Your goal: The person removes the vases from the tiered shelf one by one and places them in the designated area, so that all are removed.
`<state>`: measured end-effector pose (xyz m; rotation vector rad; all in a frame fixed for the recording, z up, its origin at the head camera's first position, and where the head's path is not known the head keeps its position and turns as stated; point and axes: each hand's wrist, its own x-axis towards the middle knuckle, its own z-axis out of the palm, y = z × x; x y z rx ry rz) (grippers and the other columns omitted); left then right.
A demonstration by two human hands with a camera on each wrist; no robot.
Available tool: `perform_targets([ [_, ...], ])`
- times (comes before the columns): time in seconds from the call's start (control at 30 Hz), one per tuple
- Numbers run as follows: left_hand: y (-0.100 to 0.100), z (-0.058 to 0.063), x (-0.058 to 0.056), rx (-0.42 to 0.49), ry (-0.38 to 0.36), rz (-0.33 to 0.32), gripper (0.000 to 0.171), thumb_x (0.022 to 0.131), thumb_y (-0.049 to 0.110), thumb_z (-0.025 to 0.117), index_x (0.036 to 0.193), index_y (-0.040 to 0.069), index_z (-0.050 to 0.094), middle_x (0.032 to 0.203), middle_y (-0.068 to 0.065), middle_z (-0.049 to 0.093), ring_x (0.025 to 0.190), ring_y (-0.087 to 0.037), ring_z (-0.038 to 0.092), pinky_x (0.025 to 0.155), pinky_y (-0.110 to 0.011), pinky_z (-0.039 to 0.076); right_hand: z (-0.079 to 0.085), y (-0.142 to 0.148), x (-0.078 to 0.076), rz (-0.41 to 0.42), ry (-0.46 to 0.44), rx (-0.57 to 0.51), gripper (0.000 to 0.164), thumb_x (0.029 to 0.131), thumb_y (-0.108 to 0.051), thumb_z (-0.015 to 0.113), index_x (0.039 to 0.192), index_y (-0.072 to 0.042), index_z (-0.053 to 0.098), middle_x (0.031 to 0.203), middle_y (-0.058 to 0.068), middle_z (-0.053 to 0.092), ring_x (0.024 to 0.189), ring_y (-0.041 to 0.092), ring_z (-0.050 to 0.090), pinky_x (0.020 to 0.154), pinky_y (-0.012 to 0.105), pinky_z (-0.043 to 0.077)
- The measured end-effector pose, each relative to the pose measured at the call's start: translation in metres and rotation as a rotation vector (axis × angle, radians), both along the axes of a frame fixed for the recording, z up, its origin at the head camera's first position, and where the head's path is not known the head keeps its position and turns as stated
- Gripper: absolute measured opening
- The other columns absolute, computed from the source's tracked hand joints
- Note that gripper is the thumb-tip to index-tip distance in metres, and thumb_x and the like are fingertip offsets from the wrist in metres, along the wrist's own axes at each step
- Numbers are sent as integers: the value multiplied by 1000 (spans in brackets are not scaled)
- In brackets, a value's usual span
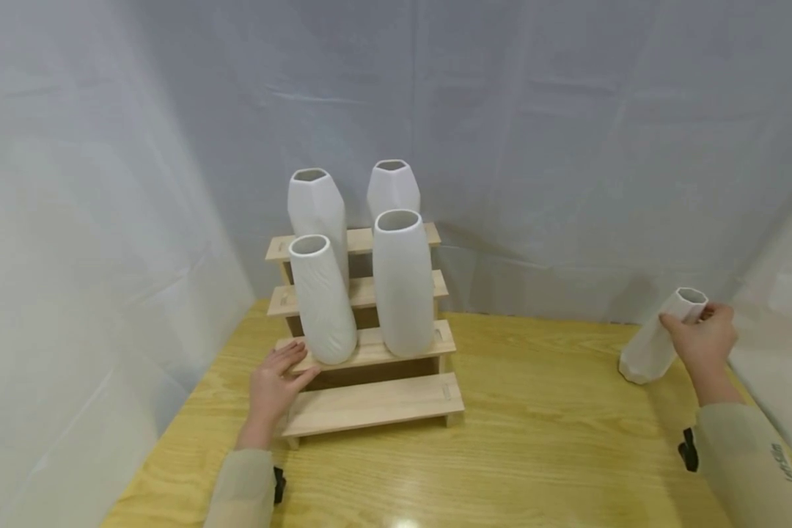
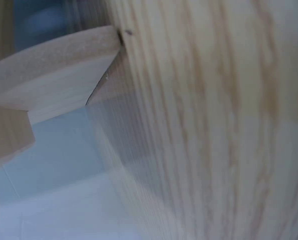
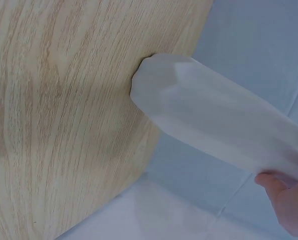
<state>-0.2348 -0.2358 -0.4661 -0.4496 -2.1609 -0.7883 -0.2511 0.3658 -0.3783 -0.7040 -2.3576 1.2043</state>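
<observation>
My right hand (image 1: 705,339) grips a white faceted vase (image 1: 653,345) near its neck, at the right of the table. That vase leans, its base right at the tabletop in the right wrist view. My left hand (image 1: 273,385) rests with extended fingers on the left end of a stepped wooden stand (image 1: 376,403). Beside those fingers, a white leaf-textured vase (image 1: 323,308) stands on the second step from the bottom. A taller smooth white vase (image 1: 404,293) shares that step. Behind them, two angular white vases, left (image 1: 317,205) and right (image 1: 394,191), stand higher up.
The stand's lowest step holds nothing. Pale sheeting (image 1: 501,147) hangs behind the wood-grain table (image 1: 534,440) and along both sides. In the left wrist view, the stand's wooden end (image 2: 53,65) shows close to the tabletop.
</observation>
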Motion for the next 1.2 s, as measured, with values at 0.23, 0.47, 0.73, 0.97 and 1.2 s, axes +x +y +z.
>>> perform_targets([
  [0.23,-1,0,0,3,-19,3,42,55,11,82,90,-6,67,100,-17,63,96,-31,58,100,-42,31,-3,3,1,61,-19,10,72,82,-28,56,131,9,18,128,29,32,113,40,37,84,47,42],
  [0.47,-1,2,1,-4,-21,4,42,56,14,82,90,-6,67,100,-16,63,97,-30,58,98,-45,32,0,4,0,117,-26,36,74,82,-28,56,131,11,16,127,34,30,112,44,36,83,50,42],
  [0.73,0,0,1,-12,-17,11,42,56,14,82,90,-6,67,100,-16,63,96,-30,58,98,-44,32,1,6,-1,143,-43,37,76,84,-29,55,131,13,12,127,38,26,112,48,34,85,54,40],
  [0.97,0,-2,1,5,-42,13,42,56,13,82,90,-6,67,101,-16,63,97,-30,58,96,-49,34,0,4,0,146,-24,72,72,84,-27,53,131,12,13,126,38,29,110,48,36,85,54,40],
  [1.2,0,-2,1,7,-50,14,42,57,15,82,91,-5,67,102,-15,62,98,-29,58,98,-45,32,0,5,2,162,-19,85,74,84,-27,54,131,13,13,124,40,28,109,49,35,84,56,40],
])
